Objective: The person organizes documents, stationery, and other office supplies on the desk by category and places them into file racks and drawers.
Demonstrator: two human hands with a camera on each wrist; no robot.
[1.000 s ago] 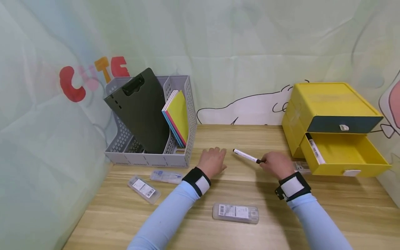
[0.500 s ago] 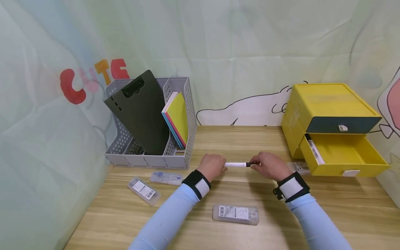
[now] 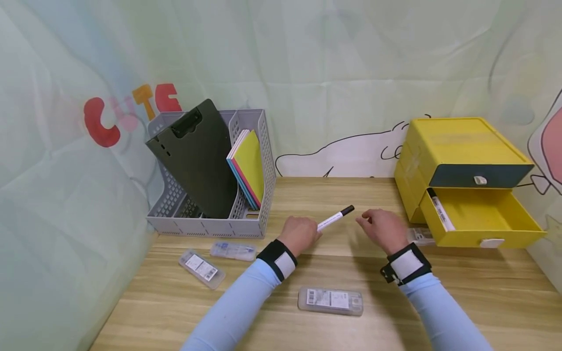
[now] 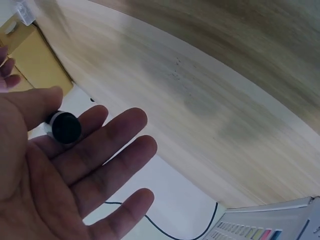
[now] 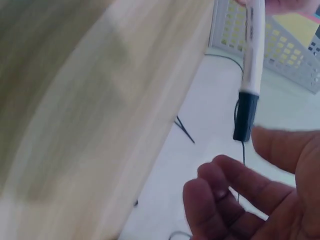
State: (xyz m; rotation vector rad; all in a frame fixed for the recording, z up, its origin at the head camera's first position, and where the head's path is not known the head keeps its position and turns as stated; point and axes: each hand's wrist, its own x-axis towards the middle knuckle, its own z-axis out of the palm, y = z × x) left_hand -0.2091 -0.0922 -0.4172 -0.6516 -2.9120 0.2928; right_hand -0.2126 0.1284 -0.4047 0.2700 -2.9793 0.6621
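A white marker with a black cap (image 3: 335, 218) sticks up and to the right from my left hand (image 3: 300, 233), which pinches its white end between thumb and forefinger above the wooden table (image 3: 307, 273). In the left wrist view the marker's round black end (image 4: 65, 127) shows between thumb and fingers. My right hand (image 3: 382, 228) hovers just right of the cap, fingers loosely curled and holding nothing. The right wrist view shows the marker (image 5: 250, 65) with its cap just beyond the fingertips (image 5: 225, 167).
A yellow drawer box (image 3: 465, 161) stands at the right, its lower drawer (image 3: 483, 219) open with another marker (image 3: 440, 212) inside. A grey file rack (image 3: 210, 219) holds a dark clipboard (image 3: 197, 156) and coloured notebooks (image 3: 250, 163). Clear cases (image 3: 330, 300) (image 3: 202, 266) (image 3: 232, 250) lie on the table.
The marker passed from my right hand to my left. Half a second ago both hands held it level; now the right hand has let go and the cap end tilts up.
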